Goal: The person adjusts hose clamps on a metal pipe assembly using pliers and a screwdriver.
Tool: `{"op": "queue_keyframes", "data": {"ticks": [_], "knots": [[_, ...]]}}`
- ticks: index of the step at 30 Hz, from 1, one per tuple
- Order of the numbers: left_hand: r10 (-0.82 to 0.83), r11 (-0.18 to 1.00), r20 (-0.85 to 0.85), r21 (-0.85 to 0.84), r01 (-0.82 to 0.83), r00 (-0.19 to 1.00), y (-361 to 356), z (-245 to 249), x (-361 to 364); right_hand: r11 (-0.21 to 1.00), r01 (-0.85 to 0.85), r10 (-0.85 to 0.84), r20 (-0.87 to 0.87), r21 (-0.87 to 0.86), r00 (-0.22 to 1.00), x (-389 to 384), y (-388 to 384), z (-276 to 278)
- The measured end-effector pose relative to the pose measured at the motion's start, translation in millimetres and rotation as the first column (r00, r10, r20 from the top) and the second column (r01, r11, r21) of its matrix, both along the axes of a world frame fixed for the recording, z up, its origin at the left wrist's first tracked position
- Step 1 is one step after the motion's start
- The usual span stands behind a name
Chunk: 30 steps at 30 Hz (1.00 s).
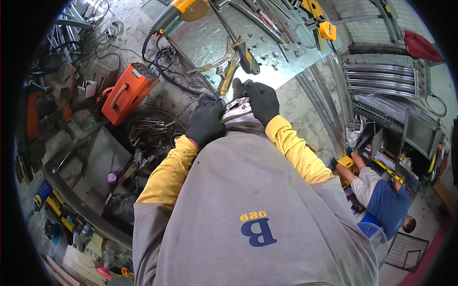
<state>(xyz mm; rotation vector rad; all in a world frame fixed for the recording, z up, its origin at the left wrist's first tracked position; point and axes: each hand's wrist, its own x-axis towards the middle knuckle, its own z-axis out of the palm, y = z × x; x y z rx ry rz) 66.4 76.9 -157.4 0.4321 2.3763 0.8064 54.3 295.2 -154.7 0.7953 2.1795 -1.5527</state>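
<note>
A pair of silver locking pliers [237, 109] is held close to my chest, at the near edge of the metal worktable [186, 40]. My left hand [206, 121], in a black glove, is closed around the left end. On the right, my gloved right hand [263, 101] grips the other end. The fingers hide part of the tool. Just beyond my hands lie pliers with yellow-and-black handles [229, 78] and a second yellow-and-black handled tool [248, 59]. A larger locking clamp [212, 66] rests beside them.
An angle grinder [176, 14] lies at the table's far left, its cable hanging down. Metal rods, small metal pieces and an orange tool [327, 30] are on the table. An orange welding machine [128, 93] stands left. Another person [381, 195] is low at right, near stacked metal tubes [381, 78].
</note>
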Motion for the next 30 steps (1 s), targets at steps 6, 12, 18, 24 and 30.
{"op": "queue_keyframes", "data": {"ticks": [6,12,18,24,30], "knots": [[-0.033,0.999,0.048,0.028,0.032,0.998,-2,-11,-3,0.999,0.048,-0.048,-0.036,-0.006,0.998,0,-8,-2],[-0.091,0.994,0.067,0.060,0.087,0.994,-4,-14,-8,0.999,0.024,-0.027,0.073,0.039,0.997,-5,-6,2],[-0.066,0.997,0.135,0.052,0.060,0.989,-3,-16,-9,0.996,-0.009,0.003,0.070,0.086,0.998,-10,-3,13],[-0.088,0.996,-0.192,-0.013,0.087,0.978,-21,28,-5,0.800,0.156,-0.157,0.050,-0.579,0.986,22,13,36],[-0.111,0.994,-0.585,-0.073,0.085,0.804,-58,90,-9,0.861,0.048,-0.129,-0.126,-0.507,0.984,35,7,53]]}}
